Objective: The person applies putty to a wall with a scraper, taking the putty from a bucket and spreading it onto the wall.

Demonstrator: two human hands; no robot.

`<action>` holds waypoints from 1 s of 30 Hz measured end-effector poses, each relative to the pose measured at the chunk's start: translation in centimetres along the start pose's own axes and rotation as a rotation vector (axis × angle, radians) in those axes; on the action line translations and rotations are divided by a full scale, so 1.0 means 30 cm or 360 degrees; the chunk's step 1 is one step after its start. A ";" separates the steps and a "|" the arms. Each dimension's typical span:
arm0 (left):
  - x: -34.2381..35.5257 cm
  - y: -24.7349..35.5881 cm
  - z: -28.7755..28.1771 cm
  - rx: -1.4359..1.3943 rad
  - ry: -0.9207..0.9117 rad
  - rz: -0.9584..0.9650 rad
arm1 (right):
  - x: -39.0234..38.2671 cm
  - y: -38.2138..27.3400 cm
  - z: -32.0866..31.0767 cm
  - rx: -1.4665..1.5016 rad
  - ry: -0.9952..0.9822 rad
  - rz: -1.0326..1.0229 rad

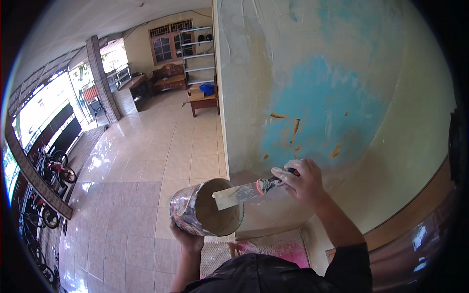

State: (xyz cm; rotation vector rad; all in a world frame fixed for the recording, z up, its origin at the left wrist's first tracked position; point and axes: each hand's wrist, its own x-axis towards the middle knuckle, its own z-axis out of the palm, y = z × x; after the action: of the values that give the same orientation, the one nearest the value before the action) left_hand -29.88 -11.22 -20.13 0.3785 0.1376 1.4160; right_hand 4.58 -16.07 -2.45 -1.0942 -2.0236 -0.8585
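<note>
My left hand point(187, 238) grips a smeared metal can point(184, 209) from below, its mouth tilted to the right. Grey-beige paste coats the can's inside. In my right hand point(305, 179) is a putty knife point(250, 191) with a black and red handle, its fingers closed around the grip. The blade lies over the can's mouth and carries pale putty point(225, 198) at its tip. Whether the blade touches the can's inside I cannot tell. Beyond my hands rises a wall with a bare blue patch point(322, 107), marked by brown gouges and ringed by grey-beige filler.
Below me are a woven seat point(213, 258) and a pink, dust-covered surface point(293, 251). Tiled floor point(127, 210) stretches left toward a tiled pillar point(101, 80) and parked motorcycles point(61, 171). A wooden table point(202, 101), a bench point(168, 78) and a metal shelf point(199, 56) stand farther back.
</note>
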 end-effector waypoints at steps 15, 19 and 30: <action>-0.026 0.036 -0.086 -0.0071 0.0052 0.0017 | 0.100 0.069 0.266 0.1291 0.0642 0.0875; -0.032 0.050 -0.095 -0.0016 0.0064 0.0074 | 0.269 0.116 0.242 0.1235 0.0784 0.0792; -0.013 0.072 -0.091 0.0040 0.0052 0.0052 | 0.509 0.164 0.179 -0.0326 0.0623 0.0576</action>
State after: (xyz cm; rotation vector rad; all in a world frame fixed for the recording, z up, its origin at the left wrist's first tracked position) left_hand -32.83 -10.89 -22.00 0.3799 0.1768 1.4546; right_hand 1.10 -3.12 7.88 -1.2429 -1.3889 -1.0091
